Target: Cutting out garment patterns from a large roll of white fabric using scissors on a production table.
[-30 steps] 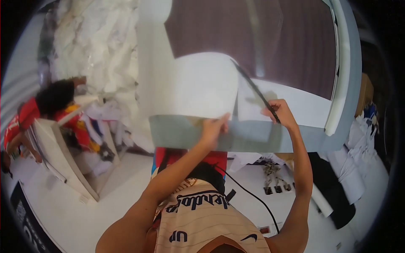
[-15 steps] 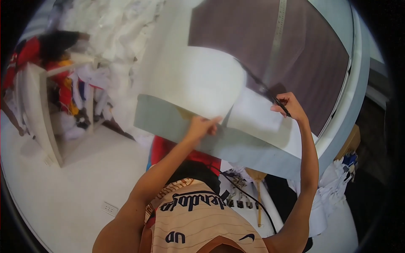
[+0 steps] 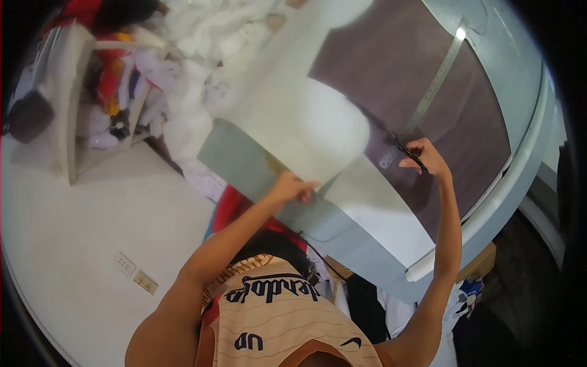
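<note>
My right hand is closed round the handles of black scissors. The blades point up and left along the edge of a dark mauve panel; whether they are apart is hard to tell. My left hand, slightly blurred, is at the near edge of a white sheet, seemingly pinching it, index finger reaching toward a narrow gap. Beyond that gap another part of the white sheet runs to the right beside the mauve panel. A metal ruler lies across the panel, its near end close to the scissors.
The pale grey table has its near edge in front of me. White fabric is heaped at the far left, beside a white wooden frame holding coloured cloth. Power sockets sit at lower left. A cardboard box stands below the table's right side.
The view has turned, bringing more of the ruler and the table's far right into sight. The scissors' blades show shorter than before. My left hand stays by the sheet's near edge.
</note>
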Motion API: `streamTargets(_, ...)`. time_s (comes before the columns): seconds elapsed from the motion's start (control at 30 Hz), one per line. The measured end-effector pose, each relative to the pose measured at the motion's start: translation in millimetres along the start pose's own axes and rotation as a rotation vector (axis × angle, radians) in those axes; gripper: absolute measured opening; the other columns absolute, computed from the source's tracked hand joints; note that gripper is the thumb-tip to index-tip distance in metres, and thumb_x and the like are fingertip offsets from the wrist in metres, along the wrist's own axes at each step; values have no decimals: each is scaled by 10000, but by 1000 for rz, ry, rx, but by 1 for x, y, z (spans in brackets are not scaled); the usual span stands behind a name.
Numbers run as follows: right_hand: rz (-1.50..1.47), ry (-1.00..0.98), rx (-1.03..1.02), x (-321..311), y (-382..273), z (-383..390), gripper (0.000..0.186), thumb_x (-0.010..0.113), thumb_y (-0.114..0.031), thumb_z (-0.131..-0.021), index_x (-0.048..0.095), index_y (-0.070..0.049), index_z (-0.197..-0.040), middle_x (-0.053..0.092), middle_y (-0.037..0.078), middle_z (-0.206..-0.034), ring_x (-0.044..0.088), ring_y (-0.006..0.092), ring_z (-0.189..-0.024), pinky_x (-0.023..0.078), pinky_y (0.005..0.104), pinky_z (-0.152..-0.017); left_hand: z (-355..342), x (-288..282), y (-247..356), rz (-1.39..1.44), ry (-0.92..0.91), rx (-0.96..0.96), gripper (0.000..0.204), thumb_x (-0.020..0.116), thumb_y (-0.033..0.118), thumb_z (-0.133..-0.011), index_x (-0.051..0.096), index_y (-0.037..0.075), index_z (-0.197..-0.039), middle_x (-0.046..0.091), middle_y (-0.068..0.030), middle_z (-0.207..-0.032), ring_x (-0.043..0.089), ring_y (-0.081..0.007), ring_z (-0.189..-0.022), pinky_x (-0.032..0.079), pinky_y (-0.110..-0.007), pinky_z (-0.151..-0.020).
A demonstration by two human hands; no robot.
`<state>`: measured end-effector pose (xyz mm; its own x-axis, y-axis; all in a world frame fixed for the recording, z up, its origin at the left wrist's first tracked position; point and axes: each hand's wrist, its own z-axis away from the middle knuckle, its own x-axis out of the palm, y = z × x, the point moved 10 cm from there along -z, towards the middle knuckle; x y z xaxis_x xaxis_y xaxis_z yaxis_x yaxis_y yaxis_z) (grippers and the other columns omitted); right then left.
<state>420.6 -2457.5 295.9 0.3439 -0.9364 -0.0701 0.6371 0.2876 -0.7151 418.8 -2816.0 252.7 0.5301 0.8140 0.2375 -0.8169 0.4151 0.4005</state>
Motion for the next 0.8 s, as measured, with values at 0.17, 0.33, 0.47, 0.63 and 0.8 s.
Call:
streamTargets(0.17,4,-21,-13,1,-24,-28,473,901,-275,-769,511,-82,-585,427,-43,-484,405,50,-420,274,254,-428,2,-2,3,10,5,-34,226,816,211,-872,694,23,-843,642,-33,-648,583,-105,-530,477,-250,-517)
streamTargets(0.33,142,-46,-47,-7,-63,-52,499,905,-294,-755,494,-58,-596,434,-36,-502,412,59,-464,275,272,-440,-2,2,3,-4,5,-50,226,817,214,-871,698,23,-851,644,-31,-651,585,-105,-534,478,-252,-517)
streamTargets(0.47,188,-26,-50,0,-89,-77,606,920,-435,-717,498,-21,-584,403,-11,-515,390,75,-490,313,317,-462,-5,3,0,-10,20,-64,211,817,202,-871,698,27,-853,648,-32,-654,586,-109,-524,478,-251,-513)
streamTargets(0.63,361,264,-137,51,-149,-88,597,928,-466,-674,611,39,-649,433,77,-513,406,111,-491,384,361,-481,12,-11,7,-252,-41,-177,360,799,357,-877,711,14,-813,639,-44,-610,589,-117,-506,479,-255,-509)
streamTargets(0.8,-164,544,45,148,-85,-45,517,931,-395,-713,610,-6,-605,468,-13,-509,398,77,-506,336,295,-463,70,-50,156,-1054,58,395,420,788,450,-842,747,33,-859,637,-81,-619,619,-210,-556,497,-336,-557)
